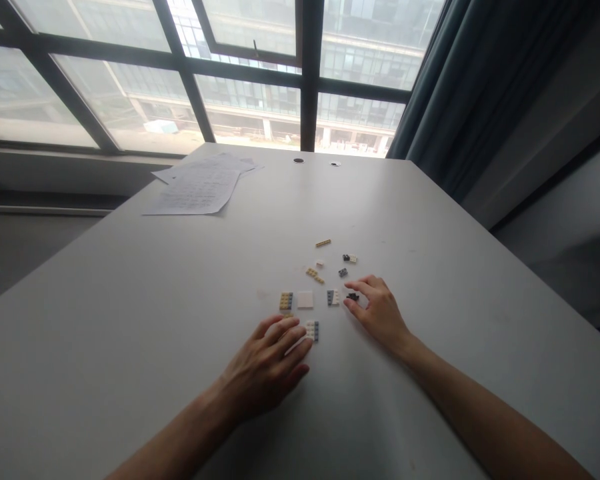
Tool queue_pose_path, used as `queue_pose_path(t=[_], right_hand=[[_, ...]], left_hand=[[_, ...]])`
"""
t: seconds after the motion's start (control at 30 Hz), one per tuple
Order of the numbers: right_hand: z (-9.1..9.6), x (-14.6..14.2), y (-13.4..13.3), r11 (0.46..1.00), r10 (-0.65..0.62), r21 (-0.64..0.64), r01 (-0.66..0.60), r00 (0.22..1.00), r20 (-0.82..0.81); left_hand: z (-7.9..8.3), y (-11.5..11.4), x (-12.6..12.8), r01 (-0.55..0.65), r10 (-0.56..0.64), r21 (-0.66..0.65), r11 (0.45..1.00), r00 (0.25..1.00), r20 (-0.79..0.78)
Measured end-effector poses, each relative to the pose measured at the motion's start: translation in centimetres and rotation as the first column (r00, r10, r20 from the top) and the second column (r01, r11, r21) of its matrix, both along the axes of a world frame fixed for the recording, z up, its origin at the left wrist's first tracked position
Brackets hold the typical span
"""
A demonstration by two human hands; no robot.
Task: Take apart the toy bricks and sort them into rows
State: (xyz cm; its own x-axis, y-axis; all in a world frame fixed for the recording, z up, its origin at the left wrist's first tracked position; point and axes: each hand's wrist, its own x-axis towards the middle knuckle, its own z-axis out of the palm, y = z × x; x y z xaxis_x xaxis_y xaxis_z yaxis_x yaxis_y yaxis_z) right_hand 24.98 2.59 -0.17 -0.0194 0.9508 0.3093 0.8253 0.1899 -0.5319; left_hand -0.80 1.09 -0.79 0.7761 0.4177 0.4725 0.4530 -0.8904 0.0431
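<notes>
Several small building bricks lie scattered on the white table. My left hand rests flat with its fingers stretched out, the fingertips touching a small grey and cream plate. My right hand pinches thumb and forefinger around a small black piece. Between the hands lie a tan and grey plate, a white square plate and a grey and white plate. Farther back are a tan strip, tan bits and dark small pieces.
Printed paper sheets lie at the table's far left. Two small round cable holes sit near the far edge. A large window stands behind the table, with a dark curtain at the right.
</notes>
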Motion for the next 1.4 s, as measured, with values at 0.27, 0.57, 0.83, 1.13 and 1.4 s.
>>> queue_pose_path(t=[0.27, 0.57, 0.83, 1.13, 1.4], right_hand=[[-0.2, 0.1, 0.1, 1.000, -0.002, -0.007, 0.002, 1.000, 0.011], [-0.1, -0.3, 0.1, 0.999, 0.044, -0.003, -0.044, 0.999, 0.032], [-0.2, -0.8, 0.3, 0.991, 0.131, -0.032, -0.128, 0.987, 0.093], [-0.2, -1.1, 1.6, 0.986, 0.157, -0.078, -0.146, 0.976, 0.152], [0.2, -1.5, 1.8, 0.975, 0.209, -0.108, -0.193, 0.963, 0.170]], left_hand=[[0.2, -0.1, 0.1, -0.004, 0.004, 0.013, 1.000, 1.000, 0.001], [-0.2, -0.1, 0.0, 0.022, -0.022, -0.003, 1.000, 0.999, -0.028], [-0.4, 0.0, 0.1, 0.031, -0.031, -0.003, 1.000, 0.997, -0.074], [-0.7, 0.1, 0.1, -0.017, 0.016, -0.005, 1.000, 0.995, -0.093], [-0.6, 0.1, 0.1, -0.017, 0.015, -0.017, 1.000, 0.994, -0.107]])
